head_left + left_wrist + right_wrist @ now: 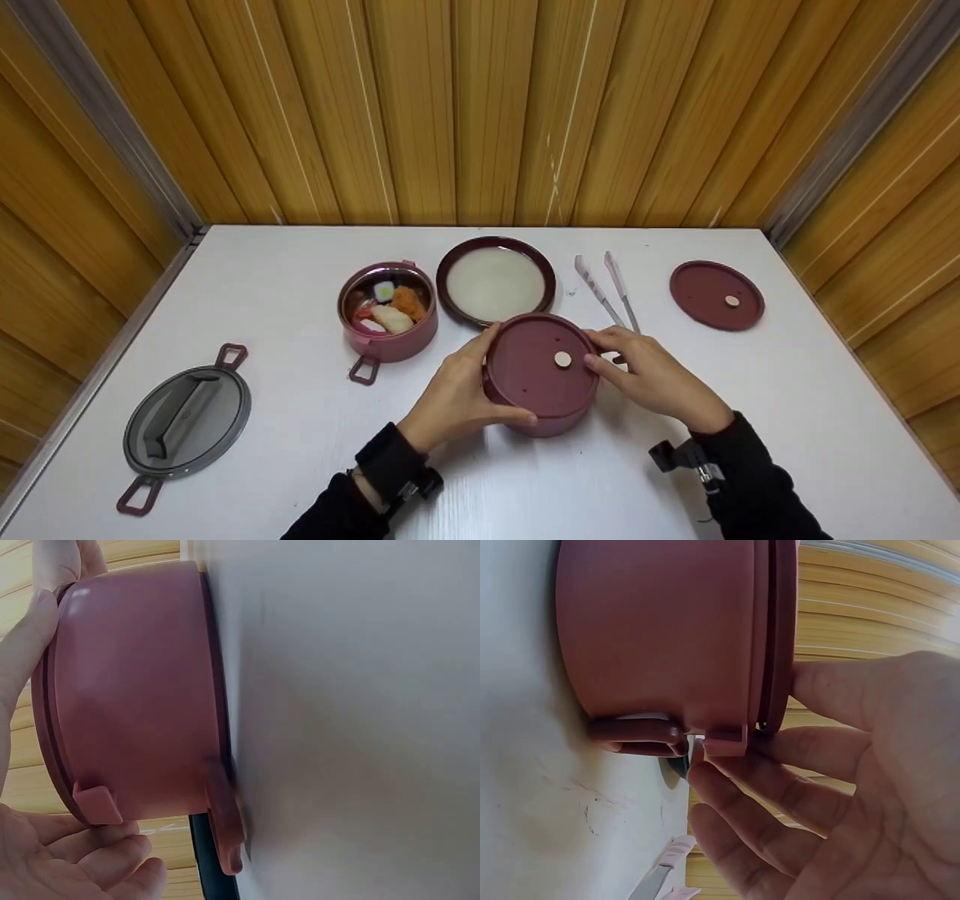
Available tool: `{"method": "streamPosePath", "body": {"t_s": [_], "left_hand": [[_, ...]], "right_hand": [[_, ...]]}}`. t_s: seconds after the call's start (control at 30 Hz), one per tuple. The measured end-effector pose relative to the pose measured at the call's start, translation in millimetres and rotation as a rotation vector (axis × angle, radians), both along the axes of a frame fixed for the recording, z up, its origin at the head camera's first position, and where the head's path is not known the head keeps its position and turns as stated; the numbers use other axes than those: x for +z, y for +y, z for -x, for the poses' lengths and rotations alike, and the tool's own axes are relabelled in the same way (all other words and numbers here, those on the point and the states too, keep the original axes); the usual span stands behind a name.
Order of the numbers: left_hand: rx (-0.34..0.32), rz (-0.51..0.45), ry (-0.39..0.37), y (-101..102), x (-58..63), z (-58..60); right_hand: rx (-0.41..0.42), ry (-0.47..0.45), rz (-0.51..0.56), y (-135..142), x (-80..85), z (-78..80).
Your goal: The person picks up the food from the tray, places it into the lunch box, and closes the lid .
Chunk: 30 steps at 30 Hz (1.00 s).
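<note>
In the head view a round dark-red lunch box [551,426] stands on the table at front centre, its flat lid [529,375] on top with a pale round button. My left hand [454,394] curves around its left side, thumb along the front of the lid rim. At the opposite side, my right hand [649,371] pinches the lid edge; the right wrist view shows the thumb on the rim and fingers at the side clip [726,744]. A folded-down handle [637,733] lies below that clip. The box's contents are hidden.
An uncovered lunch box [397,346] with food pieces stands at back left, beside a dark-rimmed plate [495,281]. Pink-handled utensils [600,292] lie behind my right hand. Another red lid [712,292] lies far right, a grey lid [199,420] with two handles at left.
</note>
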<state>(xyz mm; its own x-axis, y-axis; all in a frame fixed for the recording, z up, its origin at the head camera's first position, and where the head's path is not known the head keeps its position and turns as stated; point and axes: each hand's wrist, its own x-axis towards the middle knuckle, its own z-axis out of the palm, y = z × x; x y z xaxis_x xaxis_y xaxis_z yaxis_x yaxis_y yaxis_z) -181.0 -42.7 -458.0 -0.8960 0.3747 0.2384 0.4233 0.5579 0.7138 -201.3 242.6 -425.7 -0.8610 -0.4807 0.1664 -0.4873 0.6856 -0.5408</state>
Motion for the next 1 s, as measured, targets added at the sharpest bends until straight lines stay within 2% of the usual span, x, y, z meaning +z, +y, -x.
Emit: {"method": "streamPosePath", "body": {"t_s": [0.27,0.63,1.0], "left_hand": [[0.006,0.015,-0.034,-1.7,-0.5,0.9],[0.003,0.027,-0.065,-2.3,0.1,-0.8],[-0.018,0.027,-0.054,-1.8,-2.1,1.3]], "right_hand": [[0.007,-0.024,-0.003,-1.4,-2.0,0.6],[-0.008,-0.121,-0.011,2.7,1.7,0.1],[-0.012,-0.109,-0.014,3.8,1.0,0.0]]}}
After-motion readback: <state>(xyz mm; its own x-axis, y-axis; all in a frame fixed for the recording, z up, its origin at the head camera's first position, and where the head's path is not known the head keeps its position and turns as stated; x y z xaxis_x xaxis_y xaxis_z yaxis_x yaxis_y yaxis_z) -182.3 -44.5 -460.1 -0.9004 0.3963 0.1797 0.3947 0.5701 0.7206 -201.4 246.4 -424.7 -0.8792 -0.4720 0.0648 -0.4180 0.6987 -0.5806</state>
